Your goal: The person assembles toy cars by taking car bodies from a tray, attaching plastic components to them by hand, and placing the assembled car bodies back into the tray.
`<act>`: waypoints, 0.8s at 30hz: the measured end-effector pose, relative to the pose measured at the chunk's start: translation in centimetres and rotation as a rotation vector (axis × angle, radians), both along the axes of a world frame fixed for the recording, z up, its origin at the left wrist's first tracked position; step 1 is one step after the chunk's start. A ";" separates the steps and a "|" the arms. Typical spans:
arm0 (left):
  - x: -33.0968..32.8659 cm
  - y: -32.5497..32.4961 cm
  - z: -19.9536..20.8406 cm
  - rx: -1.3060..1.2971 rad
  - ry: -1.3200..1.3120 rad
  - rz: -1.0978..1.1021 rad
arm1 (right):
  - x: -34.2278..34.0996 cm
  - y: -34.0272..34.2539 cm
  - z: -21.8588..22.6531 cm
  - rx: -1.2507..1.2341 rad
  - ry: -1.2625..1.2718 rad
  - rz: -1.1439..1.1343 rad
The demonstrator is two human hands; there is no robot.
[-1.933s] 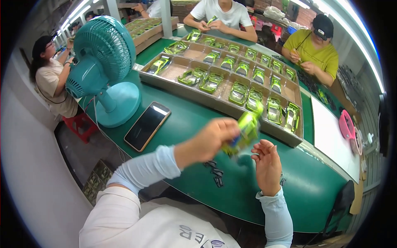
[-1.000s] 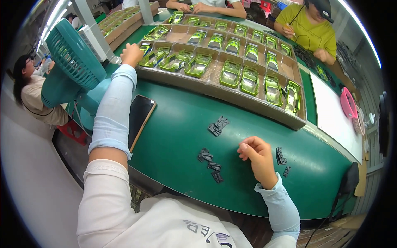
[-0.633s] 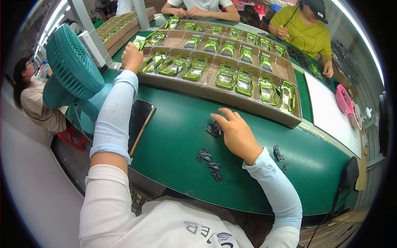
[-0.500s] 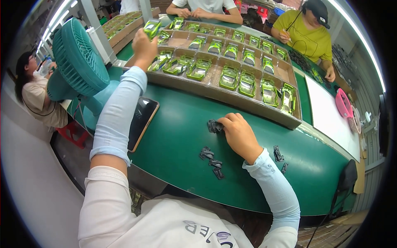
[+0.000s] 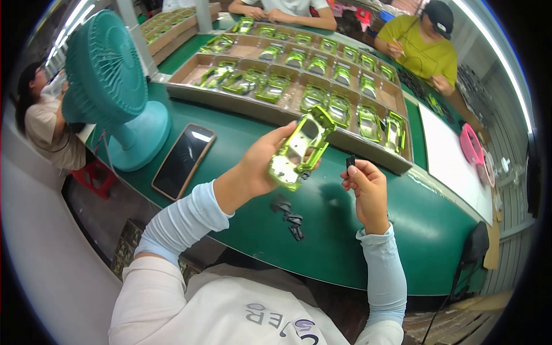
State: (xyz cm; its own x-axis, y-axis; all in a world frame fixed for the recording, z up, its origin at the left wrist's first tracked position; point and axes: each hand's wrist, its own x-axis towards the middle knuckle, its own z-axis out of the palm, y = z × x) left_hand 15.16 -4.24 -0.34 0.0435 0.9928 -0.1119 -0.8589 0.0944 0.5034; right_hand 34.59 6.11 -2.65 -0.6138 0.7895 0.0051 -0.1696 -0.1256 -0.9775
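Over the green table, my left hand (image 5: 263,158) grips a shiny lime-green toy car body (image 5: 300,150), its hollow inside facing up. Fingers of that hand are partly hidden behind the shell. To the right of it, my right hand (image 5: 368,187) is raised and pinches a small black plastic part (image 5: 350,161) between thumb and finger. More small black parts (image 5: 293,219) lie in a loose row below the car body. The divided cardboard tray (image 5: 259,106) beyond my hands holds many similar green car bodies in its compartments.
A teal fan (image 5: 109,86) and a phone (image 5: 184,161) stand and lie at the left. At the right are a white board (image 5: 454,161) and pink basket (image 5: 471,144). A co-worker in a yellow-green shirt (image 5: 422,49) and another person (image 5: 282,11) sit across.
My left hand has brought a car body from the tray's far left down to the middle. My right hand has lifted a black part from the table pile and moved right.
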 end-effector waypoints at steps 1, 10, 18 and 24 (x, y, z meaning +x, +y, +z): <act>0.2 0.1 -0.5 -0.032 -0.065 -0.004 | 0.3 0.2 0.1 -0.006 -0.006 -0.020; 2.0 -0.3 -1.6 -0.096 -0.097 -0.090 | 1.1 -0.6 1.2 -0.146 0.070 0.010; 2.0 -0.4 -2.5 -0.128 -0.031 -0.114 | 0.8 -1.3 1.4 -0.011 0.159 -0.010; 2.1 -0.7 -2.9 -0.014 0.127 -0.125 | 1.1 -0.9 1.0 -0.192 0.251 0.028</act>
